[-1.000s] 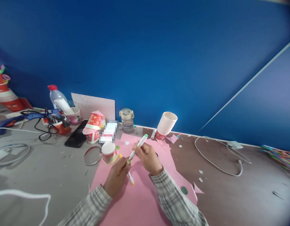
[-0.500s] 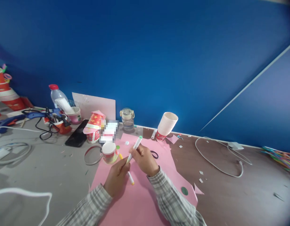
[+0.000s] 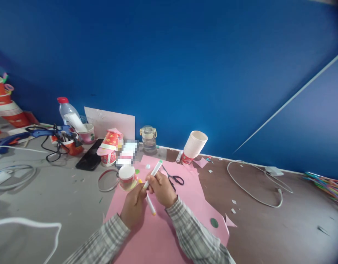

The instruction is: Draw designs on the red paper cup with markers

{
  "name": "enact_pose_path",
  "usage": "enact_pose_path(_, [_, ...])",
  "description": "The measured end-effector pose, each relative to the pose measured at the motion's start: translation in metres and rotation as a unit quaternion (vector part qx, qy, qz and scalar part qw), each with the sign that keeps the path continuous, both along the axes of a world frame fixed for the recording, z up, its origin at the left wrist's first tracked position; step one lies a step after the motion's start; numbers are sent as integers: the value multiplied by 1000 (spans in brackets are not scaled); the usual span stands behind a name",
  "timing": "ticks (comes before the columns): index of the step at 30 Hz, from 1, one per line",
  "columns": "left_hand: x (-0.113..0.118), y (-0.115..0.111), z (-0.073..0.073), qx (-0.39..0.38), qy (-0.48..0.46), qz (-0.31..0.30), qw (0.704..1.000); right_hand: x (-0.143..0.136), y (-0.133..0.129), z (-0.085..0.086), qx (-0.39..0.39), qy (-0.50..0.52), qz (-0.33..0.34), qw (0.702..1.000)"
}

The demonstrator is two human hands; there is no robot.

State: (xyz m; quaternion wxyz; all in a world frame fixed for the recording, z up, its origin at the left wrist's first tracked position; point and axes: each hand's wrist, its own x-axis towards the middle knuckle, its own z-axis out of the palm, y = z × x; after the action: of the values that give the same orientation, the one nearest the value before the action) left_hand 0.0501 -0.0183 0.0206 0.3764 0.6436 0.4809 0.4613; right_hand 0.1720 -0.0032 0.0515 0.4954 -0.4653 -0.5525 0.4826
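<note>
A white marker with a green end [image 3: 157, 167] slants up between my hands, above pink paper [image 3: 158, 234]. Its lower end is gripped by my left hand [image 3: 134, 205], whose fingers are closed. My right hand [image 3: 162, 189] pinches the same marker higher up. Under the hands lies a second white marker with a yellow end [image 3: 151, 205], partly hidden. Black-handled scissors [image 3: 177, 179] rest on the paper just beyond my right hand. A small cup [image 3: 127, 178] stands at the paper's left edge.
Behind are a stack of white cups [image 3: 195, 143], a lidded jar [image 3: 148, 138] and a decorated red cup figure [image 3: 110, 146]. A black phone [image 3: 90, 156] lies left. White cable [image 3: 253, 198] loops at the right; colourful sticks [image 3: 328, 187] lie far right.
Both hands and the green-ended marker have shifted slightly left and down. More of the scissors now shows beside my right hand.
</note>
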Motion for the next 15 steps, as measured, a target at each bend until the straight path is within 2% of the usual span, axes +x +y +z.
enact_pose_path(7, [-2,2,2,39,25,10,999,-7,-5,2,4,5,-12,1000])
enact_pose_path(11, [-5,5,0,50,48,-7,998,1,3,-1,-14,-13,-34,999])
enact_pose_path(15, [-15,10,-2,84,57,39,994,18,16,-6,-24,-68,-81,994])
